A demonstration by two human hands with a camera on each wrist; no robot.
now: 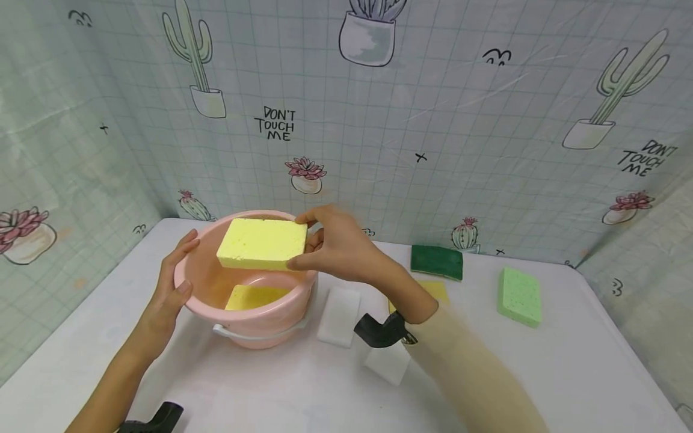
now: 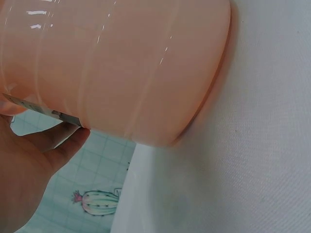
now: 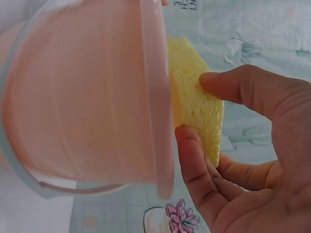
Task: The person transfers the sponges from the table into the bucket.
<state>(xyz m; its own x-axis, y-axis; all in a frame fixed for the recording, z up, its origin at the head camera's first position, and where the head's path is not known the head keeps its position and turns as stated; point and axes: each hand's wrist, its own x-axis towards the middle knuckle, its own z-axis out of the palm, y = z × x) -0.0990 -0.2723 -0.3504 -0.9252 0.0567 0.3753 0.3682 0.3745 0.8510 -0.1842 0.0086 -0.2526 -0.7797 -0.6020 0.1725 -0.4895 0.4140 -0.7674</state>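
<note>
In the head view my right hand (image 1: 341, 246) pinches the end of a thick yellow sponge (image 1: 262, 240) over the mouth of a pink bucket (image 1: 276, 305). The right wrist view shows the thumb on one face of the sponge (image 3: 197, 92) and fingers on the other, just beyond the bucket's rim (image 3: 158, 97). My left hand (image 1: 165, 300) holds the bucket's left side, thumb at the rim. Fingers of the left hand (image 2: 29, 165) lie against the outer wall in the left wrist view. Inside the bucket lies another yellow sponge (image 1: 253, 296), partly hidden by the rim.
Right of the bucket lie a white sponge block (image 1: 339, 317) and a smaller white piece (image 1: 388, 362). Farther back are a dark green scouring pad (image 1: 436, 262) and a yellow piece (image 1: 435, 291) partly behind my right wrist. A light green sponge (image 1: 520, 296) lies at the right.
</note>
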